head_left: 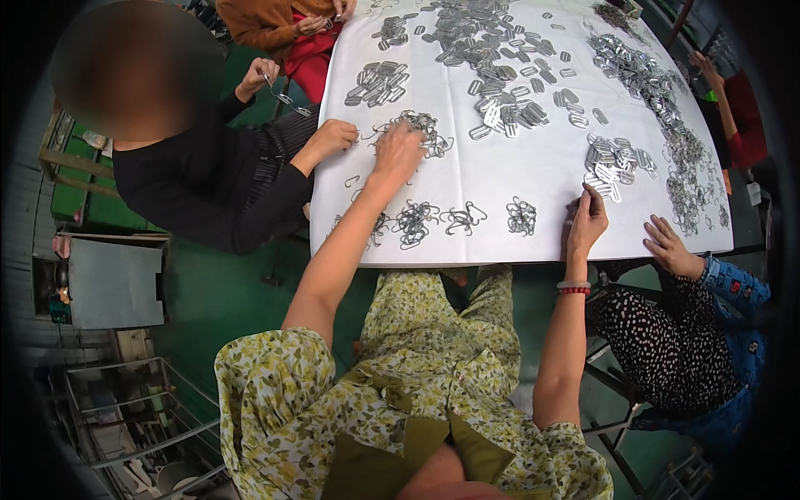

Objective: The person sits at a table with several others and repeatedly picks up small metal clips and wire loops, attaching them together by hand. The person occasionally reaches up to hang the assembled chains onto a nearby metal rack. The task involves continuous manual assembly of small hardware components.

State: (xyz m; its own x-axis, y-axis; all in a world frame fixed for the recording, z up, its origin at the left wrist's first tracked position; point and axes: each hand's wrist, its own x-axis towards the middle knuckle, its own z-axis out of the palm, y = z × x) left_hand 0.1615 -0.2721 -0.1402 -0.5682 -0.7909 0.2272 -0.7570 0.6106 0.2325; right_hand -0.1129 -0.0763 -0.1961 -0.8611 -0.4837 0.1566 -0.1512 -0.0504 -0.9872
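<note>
My left hand (398,156) reaches to a loose pile of thin metal hooks (431,136) left of the table's middle. Its fingers are blurred and partly hidden, so a hold on any hook cannot be told. On the right, my right hand (589,220) rests near the front edge, thumb and fingers pinched together. Its fingertips are beside a small heap of flat slotted metal buckles (615,158); anything between them is too small to make out. Small hook clusters (415,223) lie along the front, with a rounder one (522,217) between my arms.
The white-covered table (500,179) carries a large spread of buckles (487,50) at the back and a long band of metal pieces (658,92) at right. A person's hand (335,140) is close on the left; another hand (672,247) rests at the right front edge.
</note>
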